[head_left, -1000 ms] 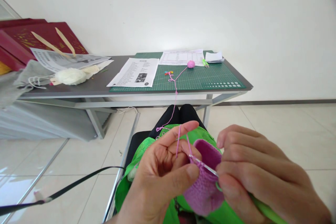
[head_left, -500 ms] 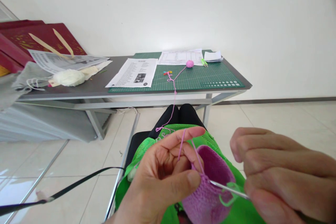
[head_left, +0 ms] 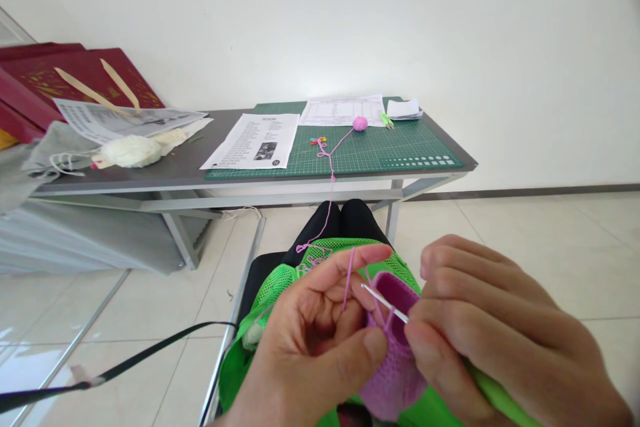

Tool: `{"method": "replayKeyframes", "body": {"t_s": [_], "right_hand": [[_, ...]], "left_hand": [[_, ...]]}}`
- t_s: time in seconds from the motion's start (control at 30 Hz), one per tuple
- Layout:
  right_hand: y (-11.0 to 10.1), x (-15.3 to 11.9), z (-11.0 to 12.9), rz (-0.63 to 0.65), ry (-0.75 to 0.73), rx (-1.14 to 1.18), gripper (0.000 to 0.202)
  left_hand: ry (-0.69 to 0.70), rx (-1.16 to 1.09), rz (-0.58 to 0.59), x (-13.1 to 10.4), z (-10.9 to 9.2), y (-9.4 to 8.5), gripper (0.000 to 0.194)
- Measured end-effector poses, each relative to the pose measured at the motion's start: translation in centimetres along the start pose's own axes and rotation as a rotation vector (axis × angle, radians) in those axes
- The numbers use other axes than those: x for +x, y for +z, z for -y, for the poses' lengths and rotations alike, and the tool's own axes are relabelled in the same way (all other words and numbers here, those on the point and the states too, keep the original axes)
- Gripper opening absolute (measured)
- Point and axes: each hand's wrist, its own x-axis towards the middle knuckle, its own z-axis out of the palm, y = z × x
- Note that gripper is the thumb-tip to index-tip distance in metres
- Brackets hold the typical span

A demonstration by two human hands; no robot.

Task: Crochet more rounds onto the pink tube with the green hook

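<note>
A crochet hook (head_left: 385, 301) with a silver shaft and a green handle is gripped in my right hand (head_left: 480, 320). Its tip points up and left, across the pink-purple yarn near the rim of the crochet piece (head_left: 393, 377). My left hand (head_left: 320, 327) pinches that piece at its edge between thumb and fingers. The left index finger stretches out, with a strand of yarn (head_left: 349, 273) looped over it. The crochet piece is a hollow, tube-like shape, partly covered by both hands.
On the table, a green cutting mat (head_left: 360, 150) carries a pink yarn ball (head_left: 360, 123), stitch markers (head_left: 318, 141), green snips (head_left: 387, 121) and printed sheets (head_left: 253, 140). White yarn (head_left: 131, 151) and dark red bags (head_left: 105, 77) are at the left. Yarn runs down to my lap.
My right hand has moved left, toward my left hand. The hook's tip has come out of the stitches and now lies above the rim, across the yarn.
</note>
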Motion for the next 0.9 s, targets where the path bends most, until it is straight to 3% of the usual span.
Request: {"method": "replayKeyframes", "body": {"t_s": [0.13,0.23,0.33,0.53,0.73,0.9], "right_hand": [[0.8,-0.3,-0.1,-0.050,0.024,-0.010,0.043],[1.4,-0.5,-0.2,-0.099,0.058,0.095,0.029],[1.8,-0.6,-0.5,-0.070,0.041,0.208,0.024],[1.5,-0.9,-0.7,-0.061,-0.004,0.248,0.028],[0.8,-0.8,-0.8,-0.005,-0.021,0.187,0.031],[-0.3,-0.4,-0.8,0.023,-0.022,0.232,0.027]], "left_hand": [[0.047,0.026,-0.063,0.0,0.3,0.1,0.038],[0.076,0.061,-0.096,0.0,0.6,0.0,0.036],[0.112,0.067,-0.123,-0.1,0.9,0.1,0.037],[0.181,0.108,-0.209,-0.2,1.0,0.4,0.063],[0.170,0.106,-0.141,-0.2,0.7,0.7,0.073],[0.177,0.077,-0.079,-0.2,0.6,0.5,0.063]]}}
